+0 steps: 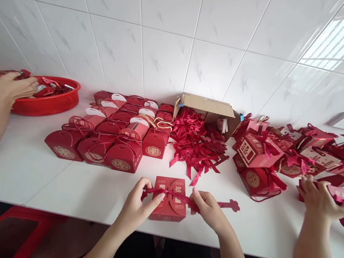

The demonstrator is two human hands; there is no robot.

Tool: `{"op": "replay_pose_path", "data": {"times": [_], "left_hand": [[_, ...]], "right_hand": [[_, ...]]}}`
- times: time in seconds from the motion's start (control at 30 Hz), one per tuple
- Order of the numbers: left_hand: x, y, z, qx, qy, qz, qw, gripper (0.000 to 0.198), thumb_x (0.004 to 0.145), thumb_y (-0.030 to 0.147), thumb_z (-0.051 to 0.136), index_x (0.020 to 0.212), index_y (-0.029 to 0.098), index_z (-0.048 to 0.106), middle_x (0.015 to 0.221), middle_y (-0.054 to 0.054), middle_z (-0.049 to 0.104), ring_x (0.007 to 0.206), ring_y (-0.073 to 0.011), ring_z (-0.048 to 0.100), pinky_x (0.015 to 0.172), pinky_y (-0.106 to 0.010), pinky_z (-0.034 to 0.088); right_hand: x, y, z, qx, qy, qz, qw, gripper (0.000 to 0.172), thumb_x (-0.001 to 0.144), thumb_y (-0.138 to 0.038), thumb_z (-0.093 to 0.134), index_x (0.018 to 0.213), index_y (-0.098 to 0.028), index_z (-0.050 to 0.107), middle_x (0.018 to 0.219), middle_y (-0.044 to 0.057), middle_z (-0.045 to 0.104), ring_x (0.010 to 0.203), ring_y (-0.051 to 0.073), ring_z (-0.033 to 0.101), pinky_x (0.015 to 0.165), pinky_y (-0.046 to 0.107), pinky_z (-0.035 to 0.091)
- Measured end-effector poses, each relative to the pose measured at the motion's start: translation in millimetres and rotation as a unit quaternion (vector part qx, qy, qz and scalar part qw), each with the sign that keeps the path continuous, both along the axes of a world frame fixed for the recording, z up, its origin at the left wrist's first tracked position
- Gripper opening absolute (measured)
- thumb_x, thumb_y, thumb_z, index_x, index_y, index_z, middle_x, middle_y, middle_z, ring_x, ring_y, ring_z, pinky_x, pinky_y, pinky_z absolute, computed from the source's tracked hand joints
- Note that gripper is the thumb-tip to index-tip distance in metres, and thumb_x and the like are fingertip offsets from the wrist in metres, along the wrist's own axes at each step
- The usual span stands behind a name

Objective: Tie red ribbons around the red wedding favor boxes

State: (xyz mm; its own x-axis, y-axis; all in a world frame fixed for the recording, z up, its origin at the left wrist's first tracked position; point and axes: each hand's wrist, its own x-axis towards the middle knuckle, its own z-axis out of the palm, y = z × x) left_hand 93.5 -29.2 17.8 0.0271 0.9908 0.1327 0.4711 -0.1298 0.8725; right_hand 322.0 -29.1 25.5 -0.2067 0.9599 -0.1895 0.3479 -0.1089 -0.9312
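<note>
I see a red box [169, 207] printed with gold characters, its ribbon [227, 205] dark red, the desk [27, 169] white; the heaped ribbons [197, 145] crimson, the carton [208, 105] plain brown, the basin [51, 106] bright red (wall tiles [165, 56] white, faintly veined grey).

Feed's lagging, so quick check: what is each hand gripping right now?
Left hand: closed, pinching the red ribbon over the red box.
Right hand: closed, pinching the red ribbon at the box's right edge.
</note>
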Motion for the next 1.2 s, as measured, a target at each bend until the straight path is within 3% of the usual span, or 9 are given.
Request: {"op": "replay_pose_path", "data": {"times": [0.1,0.2,0.37,0.47,0.7,0.83,0.9,1.07,1.2], "left_hand": [[0,1,4.0,0.070,0.006,0.015,0.997,0.027,0.080,0.039,0.064,0.093,0.024,0.045,0.096,-0.002,0.055,0.092,-0.0195,0.058,0.082,-0.032,0.048],[0,3,12.8,0.146,0.034,-0.011,0.989,0.021,0.081,0.029,0.064,0.093,0.024,0.048,0.102,-0.005,0.057,0.102,-0.0222,0.058,0.087,-0.035,0.048],[15,2,31.8,0.198,0.098,-0.113,0.969,0.011,0.083,0.023,0.063,0.086,0.022,0.052,0.092,-0.004,0.063,0.092,-0.0218,0.060,0.084,-0.037,0.047],[30,4,36.5,0.219,0.144,-0.134,0.956,0.013,0.081,0.024,0.066,0.087,0.022,0.054,0.085,-0.002,0.067,0.083,-0.0215,0.062,0.078,-0.037,0.045],[35,16,40.7,0.300,0.152,-0.023,0.941,0.003,0.087,0.019,0.053,0.088,0.021,0.055,0.074,-0.002,0.066,0.071,-0.0196,0.064,0.071,-0.034,0.044],[32,13,47.9,0.237,0.122,-0.126,0.955,0.017,0.081,0.019,0.057,0.098,0.022,0.054,0.086,-0.004,0.067,0.081,-0.0208,0.064,0.076,-0.034,0.046],[34,12,48.4,0.222,0.126,-0.148,0.955,0.026,0.079,0.021,0.061,0.104,0.023,0.053,0.092,-0.004,0.069,0.084,-0.0216,0.064,0.078,-0.035,0.046],[35,18,42.8,0.266,0.149,-0.045,0.951,0.030,0.079,0.017,0.059,0.107,0.022,0.051,0.084,-0.003,0.068,0.084,-0.0236,0.065,0.082,-0.039,0.043],[33,21,40.2,0.277,0.149,-0.006,0.949,0.032,0.078,0.018,0.058,0.109,0.022,0.049,0.088,-0.003,0.068,0.087,-0.0234,0.065,0.085,-0.040,0.042]], "right_hand": [[5,-2,6.6,-0.026,0.055,-0.009,0.998,0.055,0.089,-0.062,0.045,0.057,-0.018,0.049,0.056,-0.001,0.048,0.054,0.011,0.037,0.054,0.026,0.028],[11,-3,12.9,-0.017,0.106,-0.021,0.994,0.049,0.086,-0.057,0.056,0.058,-0.017,0.053,0.056,-0.002,0.046,0.054,0.010,0.033,0.054,0.025,0.027],[14,-4,19.1,-0.005,0.246,-0.014,0.969,0.037,0.083,-0.048,0.064,0.062,-0.017,0.062,0.059,0.000,0.053,0.058,0.012,0.042,0.059,0.026,0.036],[7,-7,24.9,0.009,0.281,-0.008,0.960,0.033,0.083,-0.046,0.065,0.066,-0.017,0.065,0.065,0.002,0.056,0.065,0.015,0.049,0.065,0.028,0.042],[-3,-12,34.2,0.042,0.207,-0.045,0.976,0.038,0.081,-0.051,0.064,0.063,-0.018,0.064,0.065,0.002,0.058,0.068,0.016,0.052,0.072,0.029,0.045],[-4,-12,34.0,0.042,0.239,-0.036,0.969,0.035,0.083,-0.047,0.065,0.063,-0.018,0.065,0.064,0.001,0.058,0.068,0.015,0.052,0.074,0.029,0.044],[-5,-12,33.7,0.043,0.260,-0.025,0.964,0.032,0.083,-0.045,0.065,0.067,-0.018,0.068,0.064,0.000,0.059,0.067,0.015,0.053,0.074,0.029,0.044],[-8,-15,31.0,0.038,0.243,-0.007,0.969,0.028,0.084,-0.045,0.064,0.082,-0.018,0.069,0.066,0.001,0.063,0.066,0.015,0.057,0.072,0.029,0.046],[-13,-14,26.1,0.091,0.099,-0.027,0.991,0.033,0.087,-0.044,0.060,0.108,-0.019,0.064,0.066,0.000,0.062,0.067,0.017,0.059,0.070,0.030,0.048]]}}
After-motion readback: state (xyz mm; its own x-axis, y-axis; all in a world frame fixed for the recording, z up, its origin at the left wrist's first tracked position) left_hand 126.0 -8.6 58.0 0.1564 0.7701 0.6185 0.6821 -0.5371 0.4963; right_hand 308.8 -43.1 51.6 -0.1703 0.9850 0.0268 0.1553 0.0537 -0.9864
